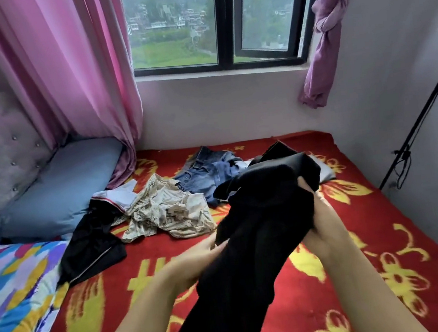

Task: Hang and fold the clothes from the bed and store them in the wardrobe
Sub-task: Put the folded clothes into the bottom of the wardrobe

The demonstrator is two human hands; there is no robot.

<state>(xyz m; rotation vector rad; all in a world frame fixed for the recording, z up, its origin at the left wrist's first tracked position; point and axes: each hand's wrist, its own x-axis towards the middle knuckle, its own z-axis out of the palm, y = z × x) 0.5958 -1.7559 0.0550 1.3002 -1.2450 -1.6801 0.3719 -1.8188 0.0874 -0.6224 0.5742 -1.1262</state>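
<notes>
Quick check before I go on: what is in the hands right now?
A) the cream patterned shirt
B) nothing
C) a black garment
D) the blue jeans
C: both the left hand and the right hand grip a black garment held up over the bed, while the jeans and the cream shirt lie on it.

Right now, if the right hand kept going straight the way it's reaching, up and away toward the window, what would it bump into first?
Probably nothing new: the right hand already grips the black garment. Beyond it, the nearest thing looks like the blue jeans on the bed, though depth is hard to judge.
</notes>
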